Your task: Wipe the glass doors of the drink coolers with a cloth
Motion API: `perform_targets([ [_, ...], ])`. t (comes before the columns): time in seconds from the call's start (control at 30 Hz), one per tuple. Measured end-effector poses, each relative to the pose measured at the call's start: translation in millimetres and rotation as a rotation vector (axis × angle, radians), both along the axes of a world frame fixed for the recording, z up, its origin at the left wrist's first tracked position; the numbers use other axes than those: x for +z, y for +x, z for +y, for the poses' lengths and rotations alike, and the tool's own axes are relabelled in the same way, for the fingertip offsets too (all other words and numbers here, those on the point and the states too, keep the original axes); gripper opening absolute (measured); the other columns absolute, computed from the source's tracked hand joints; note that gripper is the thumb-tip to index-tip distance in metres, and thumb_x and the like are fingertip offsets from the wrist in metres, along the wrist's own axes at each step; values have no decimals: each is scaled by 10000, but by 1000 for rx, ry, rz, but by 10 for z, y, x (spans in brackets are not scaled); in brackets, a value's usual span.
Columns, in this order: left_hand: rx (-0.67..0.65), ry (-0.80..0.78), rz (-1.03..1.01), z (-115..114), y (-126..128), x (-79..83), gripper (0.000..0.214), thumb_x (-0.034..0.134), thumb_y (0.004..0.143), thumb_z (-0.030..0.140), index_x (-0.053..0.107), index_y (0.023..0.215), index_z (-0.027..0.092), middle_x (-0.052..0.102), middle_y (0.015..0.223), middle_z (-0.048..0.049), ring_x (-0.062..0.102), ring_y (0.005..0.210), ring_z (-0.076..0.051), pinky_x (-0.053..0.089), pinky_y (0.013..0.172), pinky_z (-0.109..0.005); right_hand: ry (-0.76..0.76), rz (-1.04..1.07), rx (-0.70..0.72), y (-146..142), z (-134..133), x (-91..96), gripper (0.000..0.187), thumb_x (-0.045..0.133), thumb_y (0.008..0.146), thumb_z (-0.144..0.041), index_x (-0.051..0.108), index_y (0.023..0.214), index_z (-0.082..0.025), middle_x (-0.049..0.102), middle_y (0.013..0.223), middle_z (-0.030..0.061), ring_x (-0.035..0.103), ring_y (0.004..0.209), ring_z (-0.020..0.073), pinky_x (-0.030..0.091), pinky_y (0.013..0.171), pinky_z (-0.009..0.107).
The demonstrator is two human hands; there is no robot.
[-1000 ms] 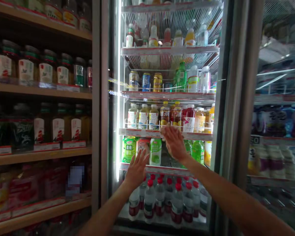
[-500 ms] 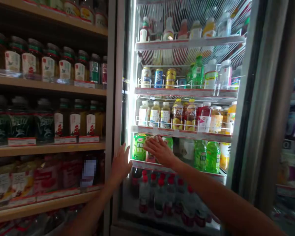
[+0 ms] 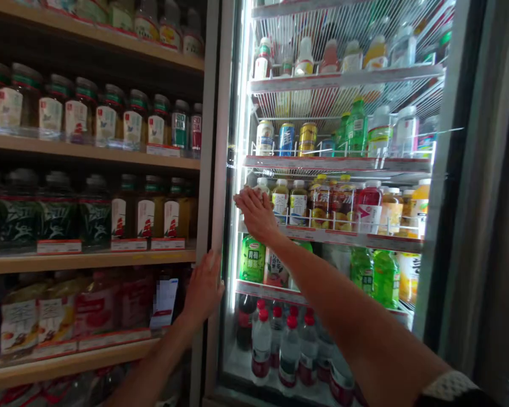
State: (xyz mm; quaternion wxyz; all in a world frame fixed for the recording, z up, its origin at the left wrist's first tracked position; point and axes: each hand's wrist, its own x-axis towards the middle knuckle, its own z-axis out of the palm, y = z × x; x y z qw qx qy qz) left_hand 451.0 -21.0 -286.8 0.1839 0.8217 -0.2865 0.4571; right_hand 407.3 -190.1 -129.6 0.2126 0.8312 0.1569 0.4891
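A glass-door drinks fridge point(image 3: 443, 186) stands in front of me, lit inside and full of bottles and cans. My right hand point(image 3: 254, 212) lies flat against the glass at the left end of the third shelf point(image 3: 356, 237). It presses a pale cloth to the glass, and the palm hides almost all of the cloth. Just behind the glass there are tea bottles with yellow-green labels point(image 3: 289, 202). My left hand point(image 3: 203, 288) is open, fingers up, flat on the fridge's grey left frame point(image 3: 214, 141) at the level of the green bottles point(image 3: 251, 259).
Wooden shelves point(image 3: 89, 261) to the left carry rows of jars and dark bottles with price tags. Red-capped water bottles point(image 3: 280, 345) fill the fridge floor, and cans point(image 3: 287, 139) sit on the second shelf. A dark door edge and another fridge lie to the right.
My right hand slid left and down across the glass, then up to the third shelf's left end. My left hand shifted from the glass onto the frame. My view swung left.
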Motion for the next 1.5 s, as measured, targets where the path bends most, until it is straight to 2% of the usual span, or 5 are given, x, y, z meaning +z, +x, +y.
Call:
perform_targets([
  [0.2,-40,-21,-34,-79,-64,154,595,456,728,143,349,1314,133,300,1440,-178,324,1315,-311,360,1017,-499,-353,245,116,-123,-80,-566,426,400,871,-162,460,1285,-241,450,1388,-3,343,1315,141,212,1141,393],
  [0.4,-73,-27,-34,-353,-186,384,556,461,745,133,378,1294,112,320,1428,-192,319,1319,-311,348,1030,-481,-130,72,-12,-333,-394,-159,555,410,850,-132,312,1392,-195,265,1489,73,148,1396,248,75,1130,553],
  [0.57,-144,-121,-43,-720,-315,452,546,461,794,203,348,1322,126,295,1449,-177,281,1342,-294,330,1044,-479,-387,208,62,-794,-862,-547,466,396,880,-196,395,1346,-213,387,1432,33,253,1364,205,162,1136,490],
  [1.0,-237,122,-114,-1326,-895,-245,562,507,761,159,422,1316,178,308,1458,-122,210,1372,-273,250,1097,-461,-249,244,-56,-1722,-1579,-1655,503,421,844,-146,409,1340,-227,390,1431,7,249,1367,174,130,1153,444],
  [1.5,-336,143,-94,-1791,-1362,-326,567,522,759,176,433,1319,191,311,1457,-106,234,1363,-279,255,1097,-464,40,-110,-333,-2268,-2157,-1502,461,392,850,-119,486,1283,-246,426,1403,42,234,1371,200,75,1141,470],
])
